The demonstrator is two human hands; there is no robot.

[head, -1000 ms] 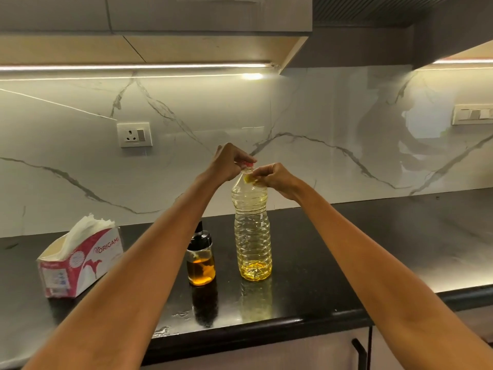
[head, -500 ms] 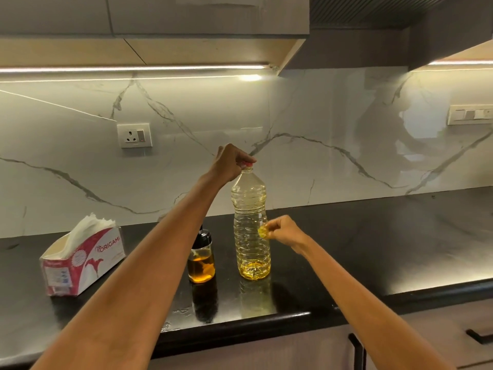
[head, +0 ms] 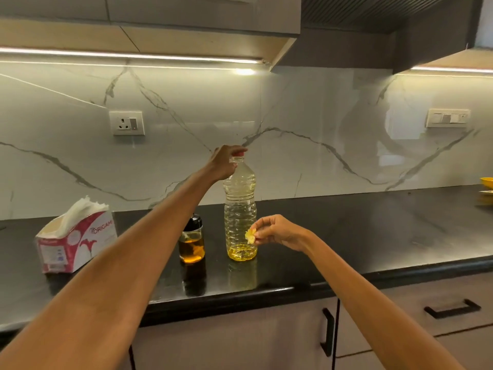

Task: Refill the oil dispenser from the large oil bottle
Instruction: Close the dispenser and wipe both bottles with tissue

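We note the large oil bottle (head: 240,209) standing upright on the black bench (head: 373,231), near its front edge, clear plastic with a red cap (head: 238,154) on top. Our left hand (head: 224,162) is at the bottle's neck, fingers curled round the cap and neck from the left. Our right hand (head: 277,231) is low, just to the right of the bottle's lower half, thumb and fingertips pinching a small crumpled yellow scrap (head: 250,235); we cannot tell what the scrap is. The oil dispenser (head: 192,240) stands just to the left of the bottle, apart from it, its black top on and amber oil filling roughly its lower half. A tissue box (head: 76,240) sits well to the left on the bench. A yellow object (head: 486,182) shows at the far right edge.
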